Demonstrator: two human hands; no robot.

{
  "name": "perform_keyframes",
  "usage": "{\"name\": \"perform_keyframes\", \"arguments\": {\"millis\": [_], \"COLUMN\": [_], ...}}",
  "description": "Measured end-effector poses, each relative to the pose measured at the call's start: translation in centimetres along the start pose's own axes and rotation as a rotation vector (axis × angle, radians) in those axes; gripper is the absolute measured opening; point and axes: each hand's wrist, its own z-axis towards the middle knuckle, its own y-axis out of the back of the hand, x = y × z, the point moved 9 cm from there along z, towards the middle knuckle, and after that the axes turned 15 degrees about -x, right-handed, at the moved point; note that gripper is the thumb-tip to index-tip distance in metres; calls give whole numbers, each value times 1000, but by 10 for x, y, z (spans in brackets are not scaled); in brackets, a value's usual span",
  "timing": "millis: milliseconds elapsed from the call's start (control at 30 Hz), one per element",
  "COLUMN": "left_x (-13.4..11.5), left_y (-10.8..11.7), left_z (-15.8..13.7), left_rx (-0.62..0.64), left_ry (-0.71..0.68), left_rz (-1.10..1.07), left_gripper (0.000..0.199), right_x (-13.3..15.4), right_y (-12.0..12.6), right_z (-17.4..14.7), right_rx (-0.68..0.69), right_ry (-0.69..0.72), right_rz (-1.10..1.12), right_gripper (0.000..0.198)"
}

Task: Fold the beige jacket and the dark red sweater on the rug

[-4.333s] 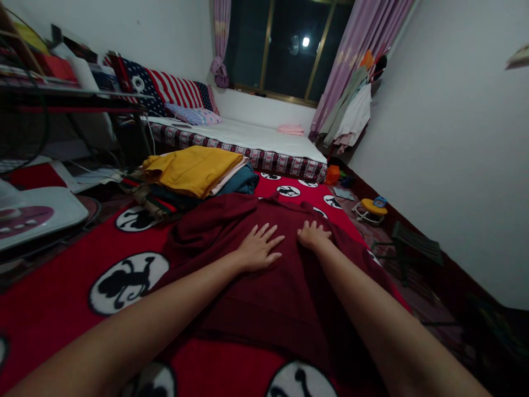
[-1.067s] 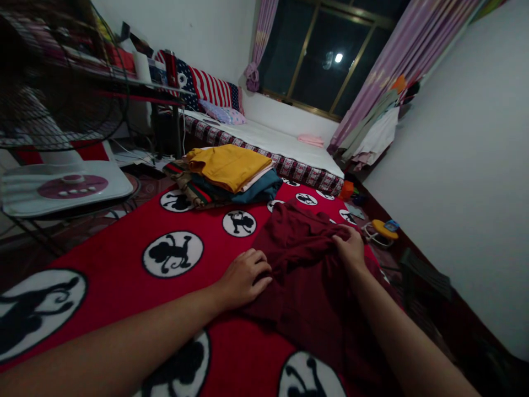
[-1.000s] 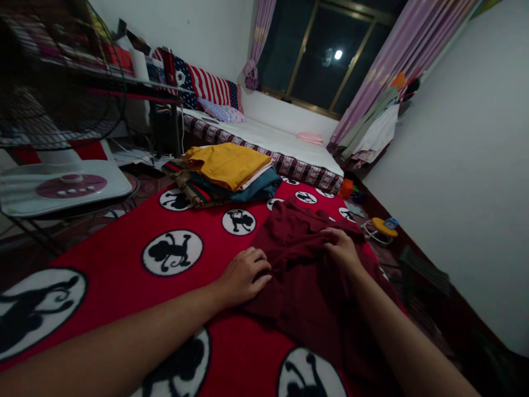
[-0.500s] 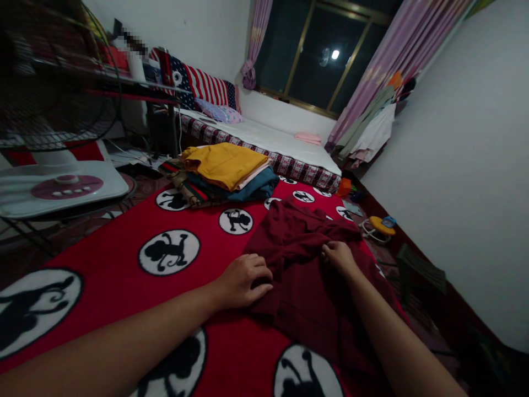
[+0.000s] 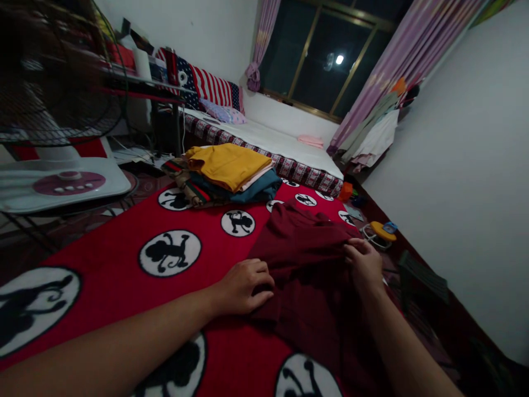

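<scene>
A maroon garment [image 5: 306,242], perhaps a long-sleeved top, lies spread on a red blanket [image 5: 223,259] with black-and-white monkey circles. Along the garment's left edge rests my left hand [image 5: 246,286], its fingers curled onto the cloth there. My right hand [image 5: 363,264] pinches a part of the garment at its right side, lifting the cloth a little. Folds run across the garment between the two hands. Its lower right part is dark and partly behind my right forearm.
A stack of folded clothes, yellow trousers [image 5: 229,165] on top, sits beyond the garment. An electric fan [image 5: 66,182] stands at the left. Behind is a bed [image 5: 285,140] under a window. A yellow-topped stool [image 5: 382,230] stands on the floor at the right.
My right hand has moved to the right with the pinched cloth, and the garment's bunched middle has drawn out flatter. My left hand has stayed at the left edge.
</scene>
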Motion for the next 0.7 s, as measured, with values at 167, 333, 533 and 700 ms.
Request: {"name": "perform_keyframes", "arguments": {"millis": [167, 333, 533, 700], "left_x": [3, 4, 6, 9], "left_y": [-3, -2, -3, -5], "left_z": [1, 1, 1, 0], "left_rx": [3, -16, -2, 14], "left_ry": [12, 32, 59, 62], "left_rz": [-16, -58, -53, -65], "left_gripper": [15, 15, 15, 14], "right_x": [7, 60, 79, 56], "right_y": [-7, -79, -206, -257], "right_z": [-3, -10, -19, -3], "right_rx": [381, 348, 478, 405], "right_ry": [413, 644, 605, 482], "right_rz": [-903, -831, -487, -552], "right_gripper": [3, 16, 26, 39]}}
